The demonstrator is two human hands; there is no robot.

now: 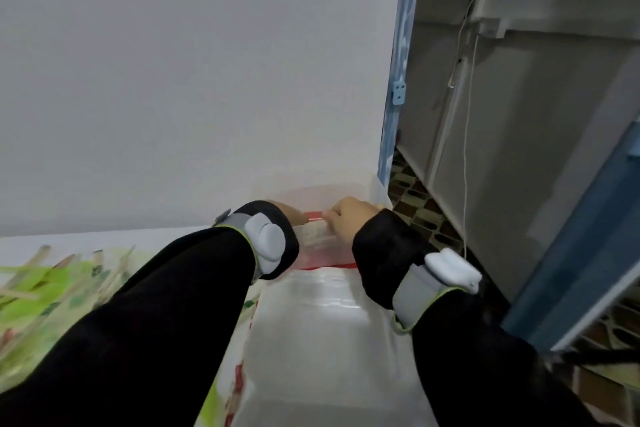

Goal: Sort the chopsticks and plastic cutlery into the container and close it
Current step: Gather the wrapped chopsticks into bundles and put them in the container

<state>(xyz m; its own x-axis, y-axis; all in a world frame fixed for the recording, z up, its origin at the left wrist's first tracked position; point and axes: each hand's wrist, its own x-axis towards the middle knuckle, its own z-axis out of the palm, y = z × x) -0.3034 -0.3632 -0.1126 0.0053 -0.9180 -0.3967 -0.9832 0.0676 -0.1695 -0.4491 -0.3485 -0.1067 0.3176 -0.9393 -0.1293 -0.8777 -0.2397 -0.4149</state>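
Observation:
A clear plastic container (311,322) with a red rim (316,215) stands on the table against the white wall. My right hand (349,218) has its fingers curled onto the far red rim. My left hand (294,215) reaches the same rim from the left, but the sleeve and wrist band hide most of it, so its grip is unclear. Both hands nearly meet at the rim. Chopsticks in green paper wrappers (38,288) lie in a blurred heap on the table at the left. No plastic cutlery shows clearly.
A patterned tablecloth (239,374) covers the table beside the container. The white wall (190,80) rises right behind it. To the right, past the table's edge, are grey cabinet doors (519,149), a hanging white cable (465,149) and a tiled floor (426,215).

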